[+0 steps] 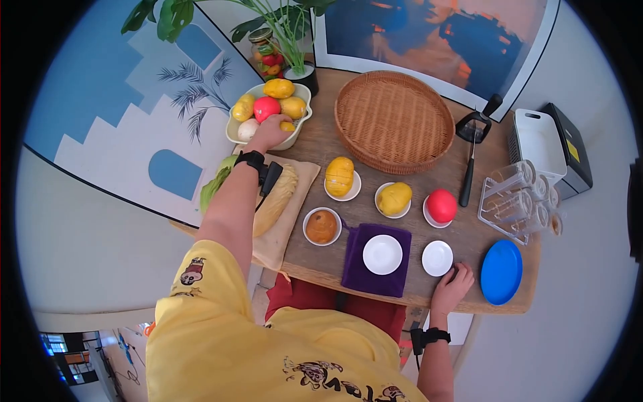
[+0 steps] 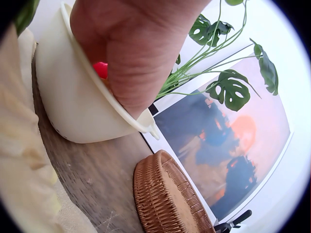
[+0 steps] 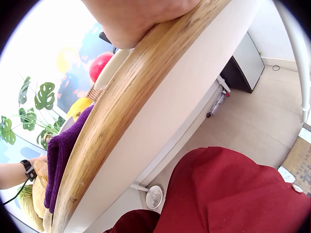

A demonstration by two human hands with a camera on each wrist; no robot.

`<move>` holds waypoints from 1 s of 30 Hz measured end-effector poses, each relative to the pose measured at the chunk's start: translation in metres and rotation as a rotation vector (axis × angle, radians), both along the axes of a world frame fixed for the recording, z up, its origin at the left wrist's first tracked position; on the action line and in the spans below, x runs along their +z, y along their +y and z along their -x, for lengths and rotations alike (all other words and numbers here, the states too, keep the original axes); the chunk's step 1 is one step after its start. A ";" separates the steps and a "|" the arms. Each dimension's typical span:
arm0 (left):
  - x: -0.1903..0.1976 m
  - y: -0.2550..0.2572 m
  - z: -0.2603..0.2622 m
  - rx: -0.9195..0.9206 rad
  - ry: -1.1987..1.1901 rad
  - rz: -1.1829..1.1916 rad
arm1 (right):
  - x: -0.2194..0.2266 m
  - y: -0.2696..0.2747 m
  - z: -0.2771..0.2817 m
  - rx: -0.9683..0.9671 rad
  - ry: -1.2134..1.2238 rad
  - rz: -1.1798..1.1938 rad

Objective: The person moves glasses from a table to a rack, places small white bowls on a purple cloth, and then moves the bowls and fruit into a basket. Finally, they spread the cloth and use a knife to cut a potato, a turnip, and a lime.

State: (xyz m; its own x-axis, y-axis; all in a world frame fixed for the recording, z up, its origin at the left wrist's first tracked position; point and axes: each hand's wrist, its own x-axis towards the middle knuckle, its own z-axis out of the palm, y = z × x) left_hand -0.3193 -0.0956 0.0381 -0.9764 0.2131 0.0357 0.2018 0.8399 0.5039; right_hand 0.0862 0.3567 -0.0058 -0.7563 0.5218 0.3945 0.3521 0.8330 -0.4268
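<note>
My left hand [image 1: 269, 134] reaches over the near rim of a pale bowl [image 1: 303, 122], its fingers at a small yellow fruit [image 1: 287, 126]; whether they grip it is unclear. In the left wrist view the hand [image 2: 138, 53] dips inside the bowl [image 2: 82, 102], fingertips hidden. The bowl also holds a red fruit [image 1: 266, 109], a whitish round item [image 1: 248, 129] and several yellow fruits [image 1: 278, 88]. My right hand [image 1: 453, 289], fingers loosely bent, rests at the table edge beside a small white dish [image 1: 437, 258]; the right wrist view shows the hand [image 3: 141, 19] on the wooden edge.
Dishes hold yellow fruits [image 1: 394, 199], a red fruit [image 1: 441, 205] and a brown bun [image 1: 321, 227]. A white bowl [image 1: 382, 254] sits on purple cloth [image 1: 355, 268]. Around them are a wicker tray [image 1: 394, 120], blue plate [image 1: 502, 272], glass rack [image 1: 516, 208] and bread [image 1: 274, 201].
</note>
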 end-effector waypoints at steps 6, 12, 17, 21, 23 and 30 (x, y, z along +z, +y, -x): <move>0.036 0.016 -0.028 0.077 0.097 0.001 | -0.001 0.001 0.000 0.002 0.005 0.012; 0.060 0.018 -0.044 0.068 0.121 -0.263 | -0.001 0.001 0.000 -0.003 -0.002 0.010; 0.093 0.053 -0.101 -0.016 -0.150 -0.819 | 0.001 -0.001 0.000 -0.009 -0.001 0.009; 0.111 0.095 -0.158 -0.215 -0.291 -0.921 | 0.000 0.000 0.001 0.003 0.008 -0.004; 0.097 0.114 -0.181 -0.302 -0.340 -0.927 | 0.001 0.000 -0.001 -0.002 -0.003 -0.008; 0.043 0.181 -0.256 -0.395 -0.157 -0.651 | 0.001 -0.001 0.001 -0.002 0.010 -0.008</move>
